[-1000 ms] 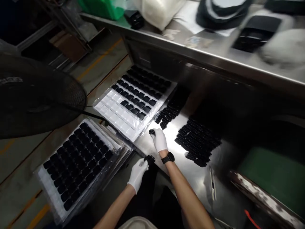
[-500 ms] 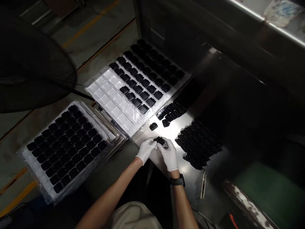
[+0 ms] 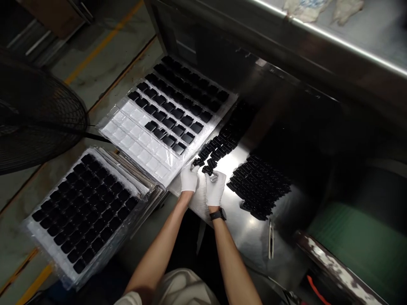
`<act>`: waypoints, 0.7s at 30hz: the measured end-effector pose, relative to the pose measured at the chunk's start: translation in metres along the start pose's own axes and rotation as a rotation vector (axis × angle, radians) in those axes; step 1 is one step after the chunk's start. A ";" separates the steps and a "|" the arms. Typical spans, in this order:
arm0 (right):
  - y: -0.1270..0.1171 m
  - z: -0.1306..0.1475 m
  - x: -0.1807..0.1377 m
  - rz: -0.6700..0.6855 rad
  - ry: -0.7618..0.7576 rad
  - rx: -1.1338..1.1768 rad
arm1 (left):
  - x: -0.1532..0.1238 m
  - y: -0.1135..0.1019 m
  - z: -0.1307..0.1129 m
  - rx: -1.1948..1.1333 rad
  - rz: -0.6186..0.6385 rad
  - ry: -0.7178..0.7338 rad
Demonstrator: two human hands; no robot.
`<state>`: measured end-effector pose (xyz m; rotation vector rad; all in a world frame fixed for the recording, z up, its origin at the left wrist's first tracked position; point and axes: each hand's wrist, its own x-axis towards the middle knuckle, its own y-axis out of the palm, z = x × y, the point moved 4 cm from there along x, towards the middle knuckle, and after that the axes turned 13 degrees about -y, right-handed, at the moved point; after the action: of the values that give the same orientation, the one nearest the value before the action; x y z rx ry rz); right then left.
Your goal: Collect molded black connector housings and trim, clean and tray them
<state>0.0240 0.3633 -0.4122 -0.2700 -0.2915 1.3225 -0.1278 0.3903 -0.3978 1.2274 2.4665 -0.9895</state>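
My left hand, in a white glove, has its fingers closed at a small black plastic part on the metal table. Close by on the right, my right hand, gloved too, pinches another black plastic part between thumb and fingers. Just beyond it lies a loose black part. Rows of similar parts stretch away behind, and a larger group of black parts sits to the right of my right hand. A white blister tray, partly filled with black parts, lies ahead on the left.
A second filled tray rests on a stack at lower left. Tweezers lie on the metal table. A fan stands at far left, a green surface at right, and a raised metal ledge behind.
Both hands have moved forward and apart from each other. My left hand has reached the loose black part; my right hand keeps a black part. The camera view has shifted.
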 end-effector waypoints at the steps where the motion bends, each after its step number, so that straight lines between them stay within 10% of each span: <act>1: 0.001 0.000 0.000 -0.010 0.011 -0.007 | 0.003 -0.001 -0.002 0.011 0.005 0.015; 14: 0.020 0.013 0.010 -0.025 0.081 -0.039 | -0.020 0.007 0.008 -0.029 -0.146 -0.012; 18: -0.042 0.026 -0.021 -0.074 0.033 -0.102 | -0.074 -0.005 0.017 -0.052 -0.108 0.033; 21: -0.134 0.017 -0.060 -0.336 0.030 -0.420 | -0.131 0.017 0.014 0.132 0.239 0.260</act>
<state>0.1263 0.2753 -0.3516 -0.5676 -0.5650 0.9163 -0.0334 0.3062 -0.3566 1.7480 2.3894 -0.9940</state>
